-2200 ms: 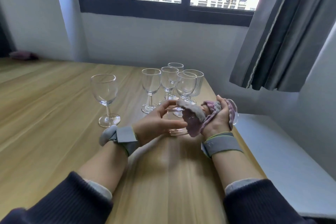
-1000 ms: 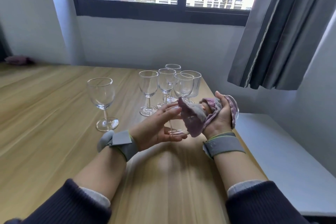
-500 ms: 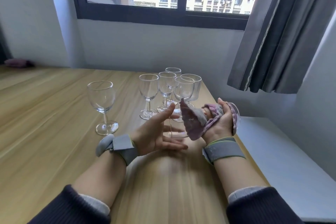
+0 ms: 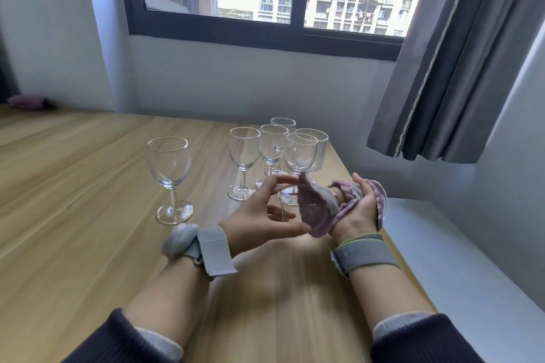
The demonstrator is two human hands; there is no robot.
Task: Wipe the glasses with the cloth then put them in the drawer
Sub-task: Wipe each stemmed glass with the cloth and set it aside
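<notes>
now | right hand (image 4: 358, 209) grips cloth (image 4: 320, 206) bunched around a sideways glass (image 4: 380, 200) above the table's (image 4: 88, 244) right edge | left hand (image 4: 259, 215) fingers loosely curled on its base | five glasses (image 4: 277, 150) stand toward the far right corner

Single head-worn camera looks forward and down, close over the table (image 4: 88, 215).

dark sleeves (image 4: 424, 339) (grey wrist bands (image 4: 364, 253))

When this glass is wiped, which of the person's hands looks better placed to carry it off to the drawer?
Probably the left hand: it pinches the held glass by its foot and stem, while the right hand is wrapped in the cloth around the bowl. No drawer is visible.
</notes>
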